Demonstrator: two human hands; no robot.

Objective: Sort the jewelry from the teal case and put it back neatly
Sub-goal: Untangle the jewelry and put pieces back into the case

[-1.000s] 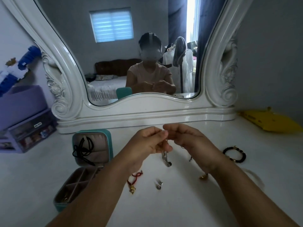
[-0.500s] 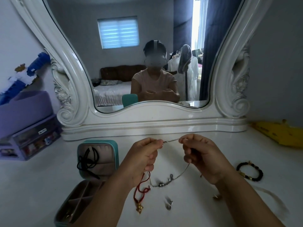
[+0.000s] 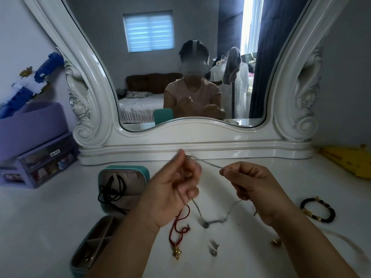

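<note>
Mirror point(image 3: 96, 101): ornate white frame, upright at back of worktop.
Worktop point(image 3: 40, 217): white, jewelry scattered across the middle.
Teal case point(image 3: 124, 171): open at left, lid propped up, black cord point(image 3: 112, 189) draped inside lid; divided tray toward viewer.
Left hand point(image 3: 172, 189): raised above worktop, fingers pinched on silver chain necklace.
Right hand point(image 3: 255, 189): raised alongside, well apart from left, thumb and forefinger clamped on same chain.
Silver chain necklace point(image 3: 208, 163): stretched taut between both hands, remainder sagging in a loop to the worktop below.
Black bead bracelet point(image 3: 319, 210): flat on worktop, far right.
Red cord necklace point(image 3: 178, 227): on worktop under left wrist, gold pendant at lower end.
Silver earrings point(image 3: 214, 249): pair, near centre front.
</note>
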